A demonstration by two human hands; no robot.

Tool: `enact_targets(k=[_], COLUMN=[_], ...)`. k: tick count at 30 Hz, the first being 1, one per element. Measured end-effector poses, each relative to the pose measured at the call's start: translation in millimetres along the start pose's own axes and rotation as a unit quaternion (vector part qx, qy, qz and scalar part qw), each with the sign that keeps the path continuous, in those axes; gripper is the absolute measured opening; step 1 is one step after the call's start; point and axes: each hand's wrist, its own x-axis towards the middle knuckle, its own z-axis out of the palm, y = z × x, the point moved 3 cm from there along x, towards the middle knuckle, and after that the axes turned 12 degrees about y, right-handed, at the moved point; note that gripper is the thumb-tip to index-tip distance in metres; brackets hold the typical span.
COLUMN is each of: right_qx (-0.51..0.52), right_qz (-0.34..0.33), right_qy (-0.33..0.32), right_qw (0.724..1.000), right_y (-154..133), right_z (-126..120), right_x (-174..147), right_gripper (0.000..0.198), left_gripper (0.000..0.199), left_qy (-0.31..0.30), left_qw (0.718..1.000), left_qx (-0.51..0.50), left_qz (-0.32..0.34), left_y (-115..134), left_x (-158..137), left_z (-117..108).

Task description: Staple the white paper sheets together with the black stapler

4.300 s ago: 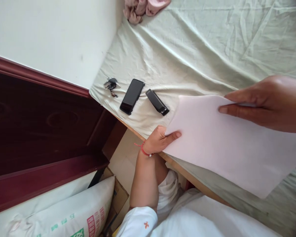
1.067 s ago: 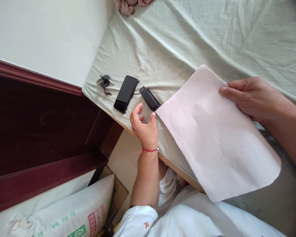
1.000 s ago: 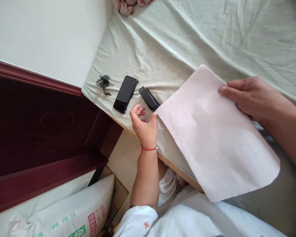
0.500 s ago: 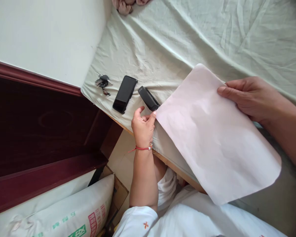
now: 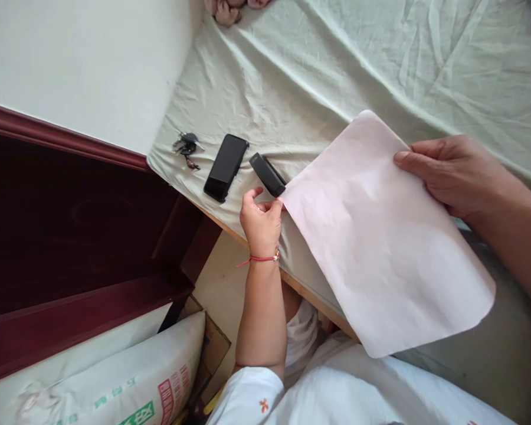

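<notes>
A pale pinkish-white sheet of paper (image 5: pixel 380 230) is held up at a slant above the cloth. My left hand (image 5: pixel 262 221), with a red string bracelet at its wrist, pinches the paper's left corner between thumb and fingers. At the opposite upper edge, my right hand (image 5: pixel 451 174) grips the sheet, its thumb on top and the other fingers partly hidden behind. Just beyond my left fingertips a black stapler (image 5: pixel 268 175) lies on the cloth, its near end close to the paper's corner; I cannot tell whether they touch.
A black phone (image 5: pixel 226 167) lies left of the stapler, and a bunch of keys (image 5: pixel 187 144) farther left. The pale green cloth (image 5: pixel 327 77) covers the surface up to its wooden edge. A printed white sack (image 5: pixel 150 366) stands at the lower left beside dark red furniture (image 5: pixel 71 224).
The paper's lower end has risen slightly and shifted left. My left hand still pinches the corner, a little farther right in view; my right hand keeps its hold.
</notes>
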Motion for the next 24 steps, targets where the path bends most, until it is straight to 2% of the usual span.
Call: enact_targets(k=[4,8,11,15,19,24], right_qx=[-0.002,-0.007,-0.008,-0.009,-0.015,-0.01], right_qz=[0.001,0.0,-0.009,-0.021,-0.015,-0.012], right_qy=[0.006,0.001,-0.006,-0.012,-0.017,-0.016], right_qw=[1.0,1.0,1.0,1.0,1.0,1.0], right_y=[-1,0,2,4,3,4], right_z=[0,1,2,2,0,-1], right_x=[0,1,3,5,4,4], right_gripper=[0.028,0.027,0.025,0.027,0.027,0.027], left_gripper=[0.037,0.036,0.047,0.049,0.055,0.056], left_qy=[0.011,0.069,0.112,0.084,0.069,0.073], left_qw=[1.0,0.991,0.972,0.955,0.958,0.962], left_qx=[0.006,0.045,0.073,0.057,0.031,0.053], left_qz=[0.009,0.108,0.196,0.279,0.275,0.258], left_y=[5,20,32,39,38,36], left_x=[-3,-10,-17,-19,-16,-14], left_z=[0,-7,-14,-14,-13,-11])
